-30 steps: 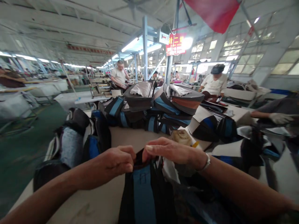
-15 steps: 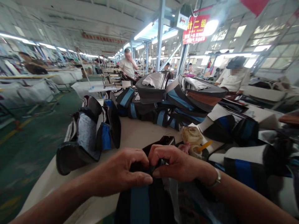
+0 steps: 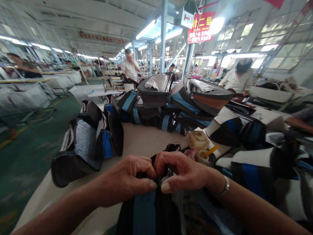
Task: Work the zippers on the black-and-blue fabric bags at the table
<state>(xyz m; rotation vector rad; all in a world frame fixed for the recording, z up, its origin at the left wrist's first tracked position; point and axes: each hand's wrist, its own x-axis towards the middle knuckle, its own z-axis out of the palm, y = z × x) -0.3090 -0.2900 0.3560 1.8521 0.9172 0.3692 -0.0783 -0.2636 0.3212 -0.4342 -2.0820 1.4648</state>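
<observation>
A black bag with a blue stripe [image 3: 145,212] lies in front of me on the table [image 3: 144,140]. My left hand [image 3: 124,179] is closed on the bag's top edge, thumb pressed down on the blue stripe. My right hand [image 3: 183,173], with a bracelet at the wrist, is closed on the same edge right beside it, knuckles touching the left hand. What lies between the fingers besides the fabric is hidden.
A black, grey and blue bag [image 3: 88,143] lies at the table's left edge. A pile of similar bags [image 3: 176,104] fills the back and right. A roll of tape [image 3: 198,139] sits near my right hand. Two people [image 3: 237,80] work behind; another person's arm [image 3: 299,122] reaches in at right.
My hands have drawn closer together on the bag's top edge and now touch. The view has shifted a little, and the bag's edge is bunched tighter between my fingers.
</observation>
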